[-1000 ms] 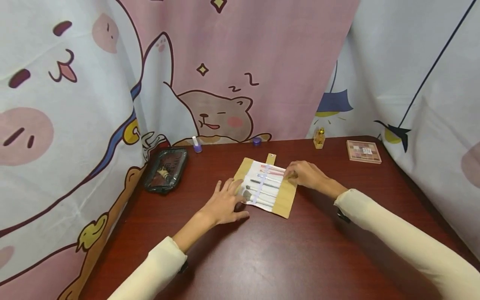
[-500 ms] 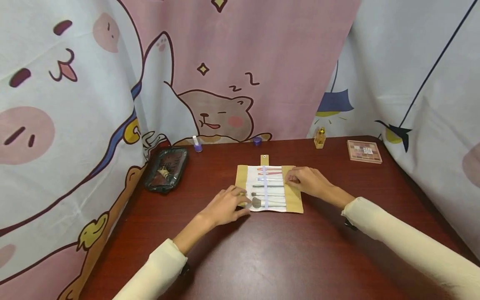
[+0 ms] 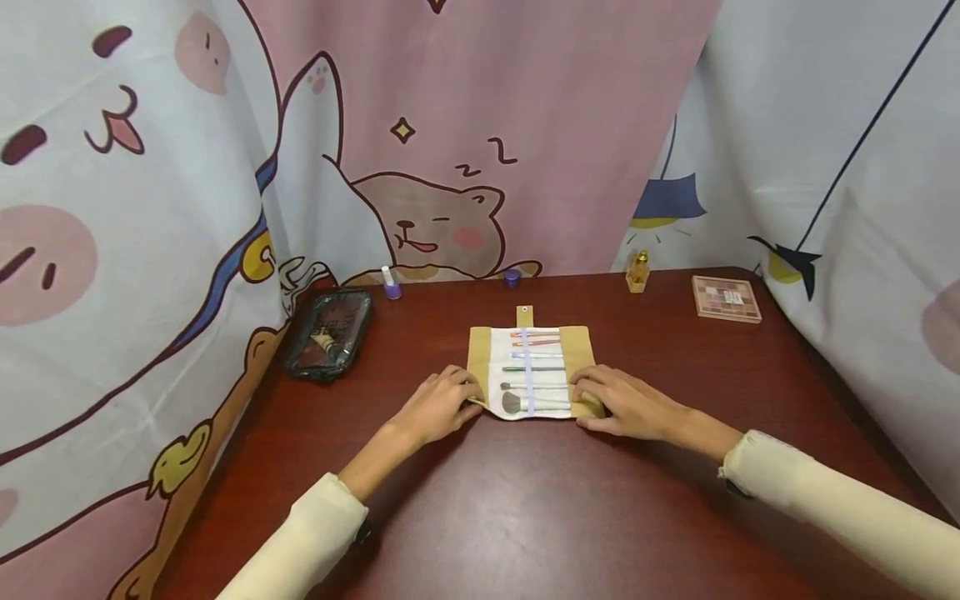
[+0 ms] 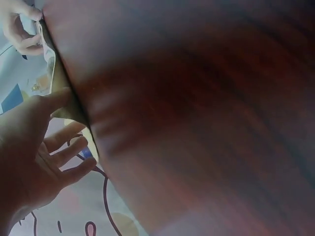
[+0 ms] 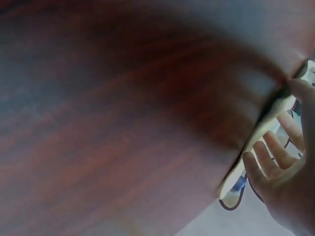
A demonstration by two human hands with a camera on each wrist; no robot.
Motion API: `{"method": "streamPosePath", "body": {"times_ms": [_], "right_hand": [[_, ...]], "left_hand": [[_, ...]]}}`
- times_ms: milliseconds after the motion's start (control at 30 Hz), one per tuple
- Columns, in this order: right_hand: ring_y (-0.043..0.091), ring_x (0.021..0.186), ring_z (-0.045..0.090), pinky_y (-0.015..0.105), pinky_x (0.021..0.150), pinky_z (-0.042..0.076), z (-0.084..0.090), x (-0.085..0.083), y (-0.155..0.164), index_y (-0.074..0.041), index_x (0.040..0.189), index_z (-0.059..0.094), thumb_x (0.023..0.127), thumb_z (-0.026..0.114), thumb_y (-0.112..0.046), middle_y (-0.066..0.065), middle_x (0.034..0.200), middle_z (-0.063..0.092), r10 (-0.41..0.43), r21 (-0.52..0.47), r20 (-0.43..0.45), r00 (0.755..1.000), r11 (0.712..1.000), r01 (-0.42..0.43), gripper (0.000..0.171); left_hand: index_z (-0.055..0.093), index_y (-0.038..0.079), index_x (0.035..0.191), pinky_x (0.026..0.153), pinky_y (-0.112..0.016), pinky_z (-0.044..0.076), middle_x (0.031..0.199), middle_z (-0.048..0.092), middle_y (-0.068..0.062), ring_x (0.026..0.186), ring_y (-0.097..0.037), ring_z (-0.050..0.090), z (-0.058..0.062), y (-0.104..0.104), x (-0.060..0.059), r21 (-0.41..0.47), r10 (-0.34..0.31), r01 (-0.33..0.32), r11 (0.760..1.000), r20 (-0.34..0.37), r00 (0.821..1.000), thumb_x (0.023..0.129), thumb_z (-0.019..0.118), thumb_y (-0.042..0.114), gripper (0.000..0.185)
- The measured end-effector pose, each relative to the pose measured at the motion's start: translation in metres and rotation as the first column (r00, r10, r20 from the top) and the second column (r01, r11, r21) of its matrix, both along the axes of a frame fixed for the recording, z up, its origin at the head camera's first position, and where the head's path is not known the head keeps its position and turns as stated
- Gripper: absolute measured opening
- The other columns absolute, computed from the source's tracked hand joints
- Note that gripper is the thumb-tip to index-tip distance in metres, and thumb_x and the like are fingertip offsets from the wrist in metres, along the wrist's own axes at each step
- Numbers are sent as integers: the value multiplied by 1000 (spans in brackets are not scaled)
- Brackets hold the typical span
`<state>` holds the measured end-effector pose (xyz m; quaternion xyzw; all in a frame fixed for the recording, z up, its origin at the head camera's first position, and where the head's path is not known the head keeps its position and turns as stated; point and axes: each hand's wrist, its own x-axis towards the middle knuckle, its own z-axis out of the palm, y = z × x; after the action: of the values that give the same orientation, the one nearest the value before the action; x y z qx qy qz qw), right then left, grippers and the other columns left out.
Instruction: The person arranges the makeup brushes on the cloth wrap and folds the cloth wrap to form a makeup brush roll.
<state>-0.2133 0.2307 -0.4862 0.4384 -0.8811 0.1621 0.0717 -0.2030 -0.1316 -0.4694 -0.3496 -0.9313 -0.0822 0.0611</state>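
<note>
A tan makeup brush roll [image 3: 579, 348] lies unfolded on the dark red-brown table, with its snap tab [image 3: 524, 315] pointing away. Across its white lining a lilac elastic band [image 3: 528, 372] holds several brushes, among them a fluffy-headed brush [image 3: 512, 403] nearest me. My left hand [image 3: 437, 405] pinches the near left corner, which is slightly raised; the thumb [image 4: 58, 98] lies over the fabric in the left wrist view. At the near right corner my right hand [image 3: 626, 402] grips the flap, thumb at the front edge and fingers on top. Fingertips are partly hidden.
A black-edged clear case [image 3: 328, 335] sits at the left. Along the back stand a purple nail polish bottle [image 3: 392, 285], a small purple jar [image 3: 512, 277] and a gold perfume bottle [image 3: 637, 272]. An eyeshadow palette [image 3: 725, 298] lies back right. Printed curtains [image 3: 585, 125] surround the table.
The brush roll has turned from a slant to nearly square with me. My right hand has moved from the right flap's upper part to its near corner; my left now holds the near left corner.
</note>
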Motion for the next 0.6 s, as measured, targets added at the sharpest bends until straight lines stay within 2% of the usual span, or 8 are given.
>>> {"method": "streamPosePath", "body": {"times_ms": [100, 167, 233, 333, 400, 467, 533, 600], "right_hand": [[20, 109, 64, 47, 93, 52, -1, 0, 0, -14, 110, 70, 98, 74, -28, 4, 120, 68, -32, -26, -4, 999, 999, 31, 19], [13, 91, 64, 41, 84, 53, 1, -2, 1, -16, 105, 70, 102, 67, -24, -4, 101, 69, -49, -54, -1, 999, 997, 48, 9], [5, 74, 58, 34, 73, 51, 3, -6, 3, -16, 102, 69, 106, 62, -21, -12, 83, 61, -71, -87, 16, 997, 994, 72, 9], [-1, 59, 40, 26, 61, 43, 6, -13, 4, -16, 100, 66, 108, 58, -18, -17, 68, 44, -87, -141, 62, 994, 985, 96, 11], [-3, 56, 34, 23, 56, 40, 6, -18, 5, -13, 103, 68, 107, 60, -16, -18, 65, 39, -99, -176, 97, 990, 978, 115, 9], [-3, 54, 32, 23, 55, 39, 6, -23, 5, -10, 105, 70, 106, 62, -14, -16, 65, 42, -109, -203, 115, 987, 970, 131, 10], [-1, 54, 34, 25, 55, 41, 4, -28, 5, -8, 106, 72, 105, 63, -15, -13, 67, 51, -133, -207, 127, 983, 966, 157, 11], [1, 58, 43, 28, 59, 46, 1, -32, 4, -9, 106, 74, 104, 65, -18, -8, 75, 63, -167, -193, 120, 979, 963, 188, 13]], "left_hand": [[75, 19, 103, 88, -41, 54, 109, 71, 2, 113, -20, 62, 3, 2, -1, 0, 5, -5, 1000, -17, 1000, 101, 70, 29, 11], [69, 18, 99, 82, -40, 55, 98, 70, 3, 101, -19, 65, 6, 4, -1, 19, 23, -23, 1000, -4, 1000, 104, 66, 29, 12], [64, 17, 98, 75, -39, 55, 87, 66, 3, 88, -17, 65, 9, 6, -2, 45, 49, -50, 998, 24, 999, 106, 63, 29, 14], [59, 17, 101, 65, -38, 53, 76, 58, 5, 72, -13, 59, 12, 7, -4, 91, 92, -99, 991, 83, 992, 108, 58, 29, 14], [58, 16, 103, 60, -36, 50, 71, 54, 6, 65, -11, 54, 13, 8, -7, 120, 105, -120, 986, 126, 986, 109, 56, 28, 13], [58, 16, 104, 56, -33, 47, 67, 51, 6, 60, -9, 51, 13, 9, -11, 147, 114, -139, 979, 171, 979, 109, 55, 28, 13], [58, 16, 105, 53, -31, 44, 66, 49, 7, 57, -8, 47, 12, 11, -14, 158, 123, -159, 975, 216, 969, 110, 54, 28, 13], [59, 16, 105, 53, -30, 43, 67, 49, 7, 57, -7, 46, 11, 12, -18, 155, 139, -180, 971, 243, 960, 109, 55, 27, 13]]}}
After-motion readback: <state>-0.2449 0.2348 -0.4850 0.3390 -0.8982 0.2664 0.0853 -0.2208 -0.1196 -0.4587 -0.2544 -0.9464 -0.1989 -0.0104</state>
